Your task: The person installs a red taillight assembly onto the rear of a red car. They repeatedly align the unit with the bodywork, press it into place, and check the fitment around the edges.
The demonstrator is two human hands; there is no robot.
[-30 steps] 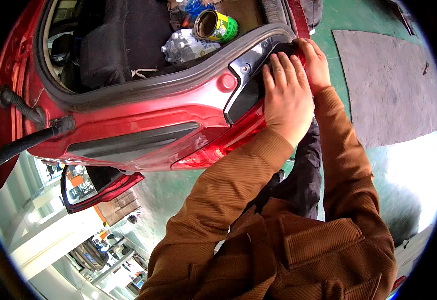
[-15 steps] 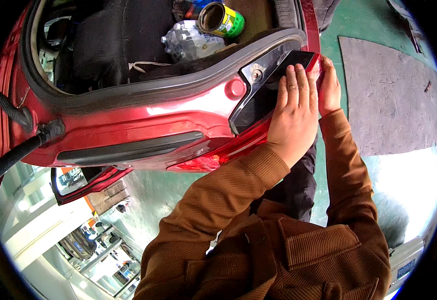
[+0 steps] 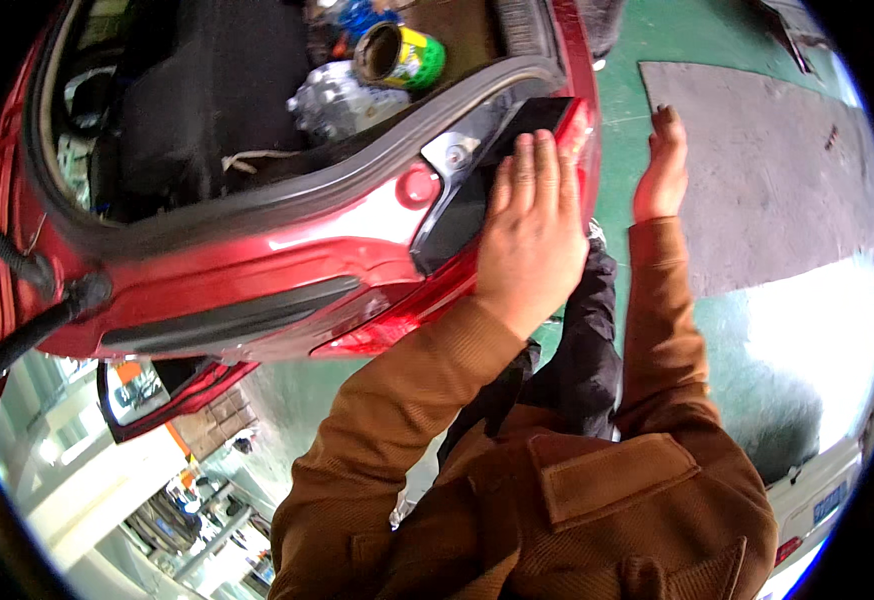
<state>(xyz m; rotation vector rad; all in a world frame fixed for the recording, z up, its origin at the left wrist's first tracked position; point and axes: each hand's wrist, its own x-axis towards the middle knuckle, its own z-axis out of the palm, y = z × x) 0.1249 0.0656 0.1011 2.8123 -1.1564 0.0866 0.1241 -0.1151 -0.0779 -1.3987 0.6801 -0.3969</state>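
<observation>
My left hand [image 3: 535,240] lies flat on a tail light [image 3: 575,135] at the rear corner of a red car [image 3: 307,230]. Its fingers are stretched out over the light's black inner side and hold nothing. Part of the light is hidden beneath this hand. To the right, apart from the car, my right hand [image 3: 664,175] is raised in the air with its fingers extended. Beside the light, a silver-grey patch with a bolt [image 3: 457,157] shows near a round red plug [image 3: 418,187] in the body.
In the trunk lie a yellow-green can [image 3: 402,56] and a plastic-wrapped pack of bottles [image 3: 342,100]. A black rubber seal [image 3: 287,200] edges the opening. A grey mat [image 3: 767,180] covers part of the green floor. Black struts [image 3: 47,325] rise at the left; a white car [image 3: 817,520] stands lower right.
My right hand has come off the tail light's outer edge and moved right, into the air. My left hand stays flat on the light. The whole view has shifted slightly.
</observation>
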